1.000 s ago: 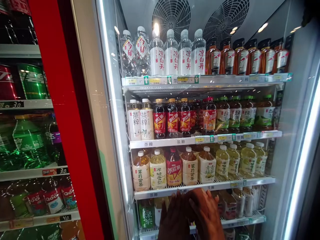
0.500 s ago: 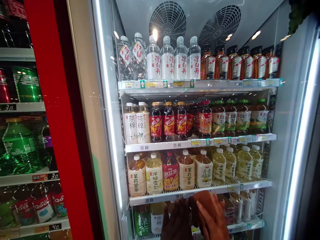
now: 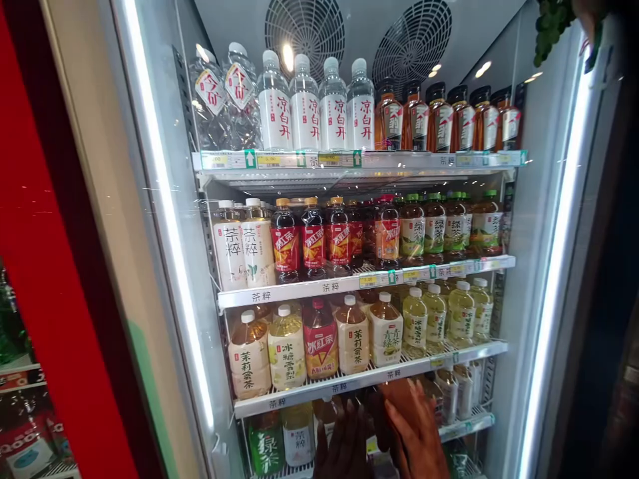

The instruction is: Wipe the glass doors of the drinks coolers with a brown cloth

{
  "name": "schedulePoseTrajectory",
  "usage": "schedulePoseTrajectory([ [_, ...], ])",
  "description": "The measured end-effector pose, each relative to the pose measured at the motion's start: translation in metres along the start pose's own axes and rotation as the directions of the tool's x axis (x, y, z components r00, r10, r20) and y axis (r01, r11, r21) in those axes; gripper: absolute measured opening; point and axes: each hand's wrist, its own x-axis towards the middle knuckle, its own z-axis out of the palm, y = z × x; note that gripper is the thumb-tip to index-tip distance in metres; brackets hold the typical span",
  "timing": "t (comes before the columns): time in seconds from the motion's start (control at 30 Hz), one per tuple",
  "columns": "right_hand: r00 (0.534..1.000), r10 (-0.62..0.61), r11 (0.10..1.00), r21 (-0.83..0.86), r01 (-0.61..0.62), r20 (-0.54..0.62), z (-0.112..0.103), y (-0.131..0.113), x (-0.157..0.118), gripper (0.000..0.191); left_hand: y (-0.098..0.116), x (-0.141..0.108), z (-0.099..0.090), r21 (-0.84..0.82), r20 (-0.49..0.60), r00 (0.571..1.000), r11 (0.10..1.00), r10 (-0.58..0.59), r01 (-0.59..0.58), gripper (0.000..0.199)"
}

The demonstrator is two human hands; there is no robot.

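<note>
Low in the head view, in front of the glass-doored drinks fridge (image 3: 324, 386), are my two hands. My left hand (image 3: 344, 439) is dark with shadow, its fingers stretched upward and its palm hidden. Beside it my right hand (image 3: 419, 432) shows its back, fingers extended up and to the left. A smooth brown shape (image 3: 397, 396) lies against the right hand's fingers; what it is I cannot make out. Behind the hands, bottles on the lowest visible shelf are partly covered, among them a green tea bottle (image 3: 266, 442).
Clear water bottles (image 3: 319, 106) and dark-capped amber bottles (image 3: 439, 120) line the top shelf. Red-labelled iced tea bottles (image 3: 313, 239) fill the shelf below, with large pale-labelled bottles (image 3: 249, 359) under them. A red cabinet edge (image 3: 54, 299) stands left. Green grapes (image 3: 554, 26) hang top right.
The view has turned right and tilted, so the fridge shelves sit further left and the red cabinet shows less. Both hands stay low in the middle, a little further left and lower in the picture.
</note>
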Motion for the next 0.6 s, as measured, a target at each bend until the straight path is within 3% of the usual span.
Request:
schedulePoseTrajectory([
  [0.17, 0.996, 0.064, 0.995, -0.072, -0.069, -0.069, 0.020, -0.004, -0.028, 0.065, 0.011, -0.002, 0.003, -0.007, 0.006, 1.000, 1.000, 0.001, -0.001, 0.043],
  [0.23, 0.997, 0.042, 0.997, -0.056, -0.046, -0.064, 0.023, -0.008, -0.025, 0.062, 0.014, 0.001, 0.004, -0.047, 0.010, 1.000, 0.999, -0.024, 0.025, 0.046],
  [0.43, 0.994, -0.094, 0.993, -0.060, 0.097, 0.055, -0.011, 0.004, 0.013, 0.057, 0.016, 0.013, 0.002, -0.168, 0.041, 0.995, 0.981, -0.086, 0.092, 0.053],
  [0.5, 0.999, -0.042, 0.996, -0.082, 0.044, 0.030, -0.016, 0.007, 0.007, 0.058, 0.017, 0.015, 0.001, -0.166, 0.042, 0.996, 0.983, -0.074, 0.080, 0.052],
  [0.6, 0.997, 0.075, 0.997, -0.014, -0.075, 0.009, -0.007, 0.005, -0.018, 0.059, 0.021, 0.016, 0.002, -0.174, 0.028, 0.998, 0.982, -0.064, 0.068, 0.051],
])
